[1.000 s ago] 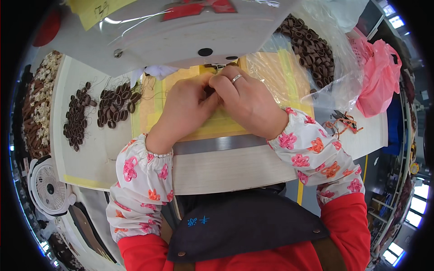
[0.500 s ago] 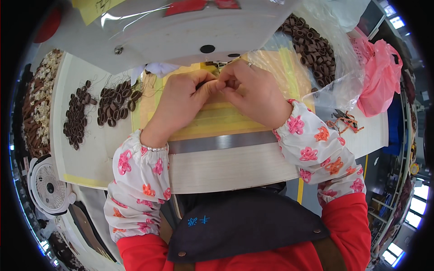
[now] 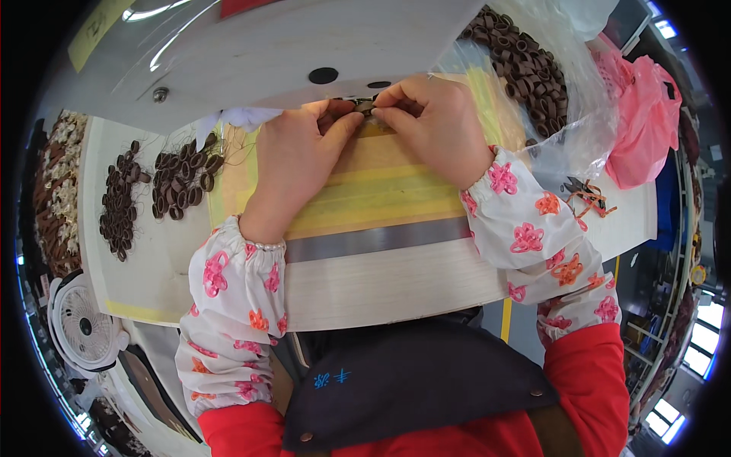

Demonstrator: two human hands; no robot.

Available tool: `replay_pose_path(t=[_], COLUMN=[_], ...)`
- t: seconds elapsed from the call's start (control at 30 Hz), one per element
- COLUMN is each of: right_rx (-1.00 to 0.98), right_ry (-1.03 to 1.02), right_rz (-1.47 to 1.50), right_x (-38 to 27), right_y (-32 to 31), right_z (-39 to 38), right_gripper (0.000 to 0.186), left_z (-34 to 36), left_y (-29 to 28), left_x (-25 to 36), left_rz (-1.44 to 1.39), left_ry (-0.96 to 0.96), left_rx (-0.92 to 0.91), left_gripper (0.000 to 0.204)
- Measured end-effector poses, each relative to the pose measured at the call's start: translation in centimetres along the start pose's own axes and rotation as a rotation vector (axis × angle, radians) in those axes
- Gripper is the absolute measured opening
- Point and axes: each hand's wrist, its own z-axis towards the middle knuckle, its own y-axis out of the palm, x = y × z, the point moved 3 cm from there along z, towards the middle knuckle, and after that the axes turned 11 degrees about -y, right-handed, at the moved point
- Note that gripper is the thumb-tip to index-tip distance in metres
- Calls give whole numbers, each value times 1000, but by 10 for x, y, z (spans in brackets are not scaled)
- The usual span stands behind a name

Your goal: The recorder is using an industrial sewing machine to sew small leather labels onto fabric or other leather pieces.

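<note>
Both my hands meet under the front of a white sewing machine (image 3: 259,57), close to its needle area. A small brown band (image 3: 365,109) is stretched between my fingertips there. My left hand (image 3: 301,152) pinches its left end between thumb and forefinger. The right end is pinched by my right hand (image 3: 442,129) in the same way. The needle itself is hidden from sight. To the left lie two clusters of brown loops with loose thread ends, one cluster (image 3: 179,183) nearer the machine and another (image 3: 119,202) farther left.
A heap of brown loops (image 3: 533,76) lies in a clear plastic bag (image 3: 590,107) at the right. Beside it are a pink plastic bag (image 3: 647,122) and thread snips (image 3: 579,187) with an orange cord. Yellow tape (image 3: 381,186) covers the machine bed. A white fan (image 3: 84,324) stands far left.
My hands have spread slightly apart and moved up toward the needle area. The brown band now shows between my fingertips. The whole view has shifted a little.
</note>
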Motion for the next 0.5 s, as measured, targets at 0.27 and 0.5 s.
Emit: replay_pose_path(t=[0.27,0.5], right_rx=[15,23], right_ry=[-69,-115], right_rz=[-52,-106], right_x=[0,-1], right_y=[1,2], right_z=[3,5], right_gripper=[12,11], left_z=[3,4], left_y=[1,0], left_x=[-3,-2], left_rz=[-136,-93], left_ry=[-57,-103], left_rx=[-2,-11], left_gripper=[27,28])
